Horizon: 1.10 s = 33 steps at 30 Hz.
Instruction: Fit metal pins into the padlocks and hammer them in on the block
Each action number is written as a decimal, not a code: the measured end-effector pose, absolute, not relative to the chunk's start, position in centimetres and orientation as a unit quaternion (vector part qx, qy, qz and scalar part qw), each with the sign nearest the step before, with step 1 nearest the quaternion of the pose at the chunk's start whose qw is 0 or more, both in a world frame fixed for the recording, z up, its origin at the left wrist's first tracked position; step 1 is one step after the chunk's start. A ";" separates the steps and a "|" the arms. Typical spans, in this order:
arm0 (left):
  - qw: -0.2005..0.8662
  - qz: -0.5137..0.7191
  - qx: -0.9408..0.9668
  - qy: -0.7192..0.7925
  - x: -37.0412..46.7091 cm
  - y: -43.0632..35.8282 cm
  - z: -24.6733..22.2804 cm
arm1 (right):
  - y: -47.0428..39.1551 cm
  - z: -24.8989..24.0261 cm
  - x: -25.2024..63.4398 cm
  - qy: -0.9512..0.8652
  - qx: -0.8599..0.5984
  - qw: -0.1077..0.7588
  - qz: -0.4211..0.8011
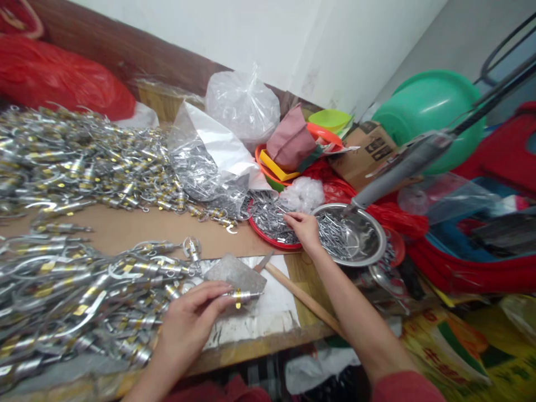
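- Left hand (186, 318): a metal fitting (245, 295) with a yellow band is pinched between thumb and fingers at its left end.
- Right hand (305, 230): the fingertips are brought together over the red tray (274, 242). A thin piece appears to show at them; whether it is gripped or lies among the small metal parts (268, 219) cannot be told.
- Location: the fitting is held at the near middle of the bench, over the grey slab (230, 272); contact with the slab cannot be confirmed. The wooden handle (307, 298) is noted to its right, and more hooked fittings (84, 290) are heaped to its left.
- Orientation: the long axis is seen to run left to right, roughly level. The narrow tip is pointed right, away from the left palm.
- Handling, as judged: the fitting is best kept steady by its thicker body, with the tip left exposed. From the tray, one part is best lifted at a time by a light fingertip pinch, as tangled pieces could be dragged out together. Care is advised at the rim of the steel bowl (380, 237), beside which the right wrist is placed.
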<state>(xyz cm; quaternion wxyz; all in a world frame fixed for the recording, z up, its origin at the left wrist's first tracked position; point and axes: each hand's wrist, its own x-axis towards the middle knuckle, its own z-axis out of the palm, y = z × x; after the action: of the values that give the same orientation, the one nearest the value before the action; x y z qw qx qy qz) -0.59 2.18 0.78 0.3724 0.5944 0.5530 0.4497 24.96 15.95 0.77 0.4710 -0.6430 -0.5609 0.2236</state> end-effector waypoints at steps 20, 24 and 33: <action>0.267 0.532 0.628 0.501 -0.4 0.7 1.0 | 1.7 2.6 13.6 -0.480 -0.482 0.543 0.491; 0.302 0.514 0.630 0.499 -0.6 0.5 1.2 | 1.2 2.0 13.6 -0.476 -0.474 0.550 0.495; 0.474 0.456 0.523 0.542 -1.2 0.8 1.5 | -0.2 1.4 16.1 -0.797 -0.350 0.479 0.117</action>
<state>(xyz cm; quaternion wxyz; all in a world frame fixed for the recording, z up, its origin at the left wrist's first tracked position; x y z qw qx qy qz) -1.23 0.76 1.51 0.4745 0.5235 0.5416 0.4556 16.10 -0.22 1.39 0.4788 -0.3499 -0.7967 0.1167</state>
